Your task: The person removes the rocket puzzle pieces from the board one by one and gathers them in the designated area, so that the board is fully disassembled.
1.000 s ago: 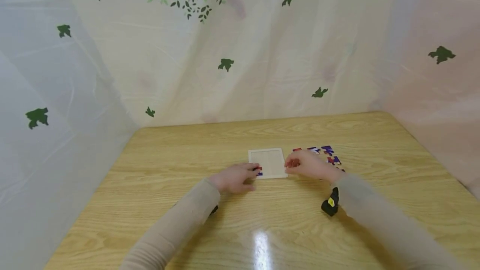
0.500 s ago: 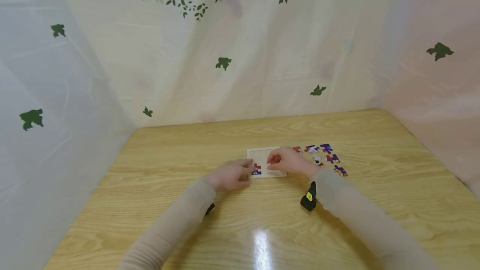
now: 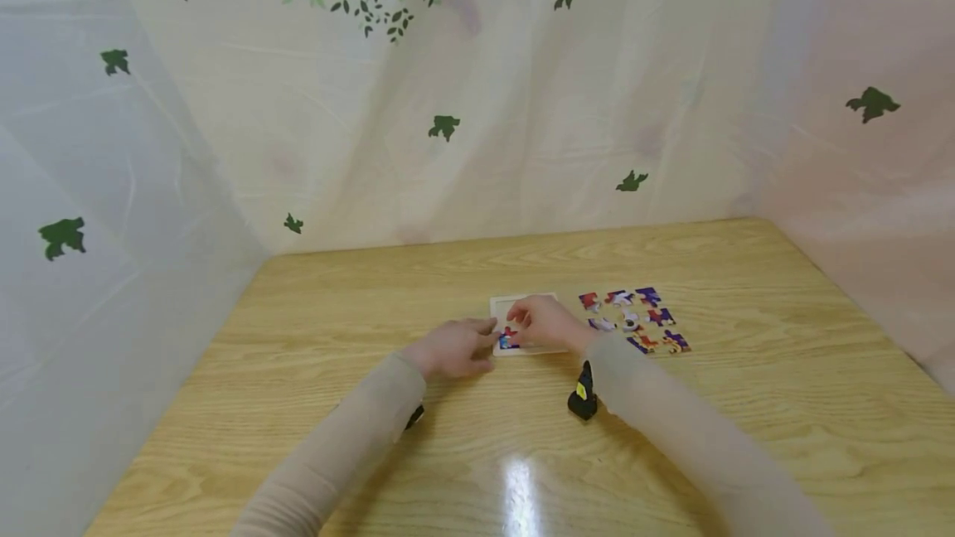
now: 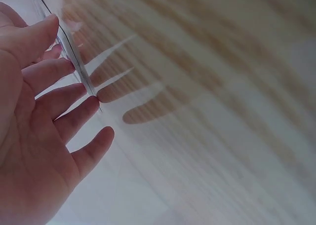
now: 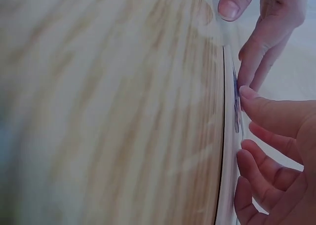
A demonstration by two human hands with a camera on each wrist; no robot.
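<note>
A shallow light-wood puzzle tray (image 3: 534, 296) lies on the table, with a red and blue jigsaw piece (image 3: 508, 341) in its near-left corner. My left hand (image 3: 453, 348) rests at the tray's left edge, fingers extended; in the left wrist view the fingertips of the left hand (image 4: 59, 111) meet the rim. My right hand (image 3: 548, 323) is over the tray, its loosely bent fingers covering part of it. In the right wrist view the thumb of the right hand (image 5: 281, 146) touches beside the piece (image 5: 236, 106), and no piece shows between its fingers.
Several loose jigsaw pieces (image 3: 630, 321) lie spread right of the tray in rough rows. The wooden table (image 3: 373, 297) meets a pale curtain (image 3: 358, 164) with leaf and bird shapes behind it. Black wrist cameras (image 3: 583, 394) hang under the forearms.
My right hand has moved left from beside the loose pieces to over the tray, at the piece in its corner. The left hand has drawn back slightly to the left, off that piece.
</note>
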